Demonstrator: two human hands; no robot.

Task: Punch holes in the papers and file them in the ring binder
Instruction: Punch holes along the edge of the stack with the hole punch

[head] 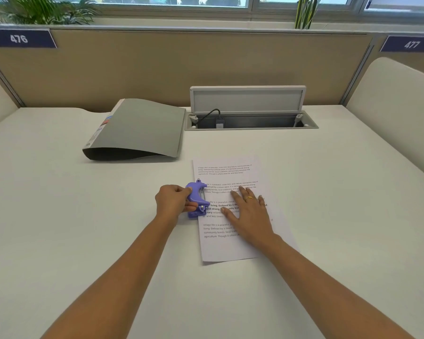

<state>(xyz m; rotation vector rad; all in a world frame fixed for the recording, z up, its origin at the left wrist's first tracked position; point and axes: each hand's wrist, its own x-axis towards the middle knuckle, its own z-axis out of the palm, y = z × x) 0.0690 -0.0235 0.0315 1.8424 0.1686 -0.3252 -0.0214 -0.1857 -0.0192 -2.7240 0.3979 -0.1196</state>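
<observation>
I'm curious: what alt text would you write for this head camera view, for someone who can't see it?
A person's left hand grips a purple hole punch at the left edge of printed papers, while the right hand lies flat on them. Farther back on the white desk lies a closed grey binder, beside an open cable tray.

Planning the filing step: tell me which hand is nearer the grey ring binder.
Left. The left hand grips the purple hole punch just below the ring binder; the right hand lies flat on the papers, farther right.
</observation>
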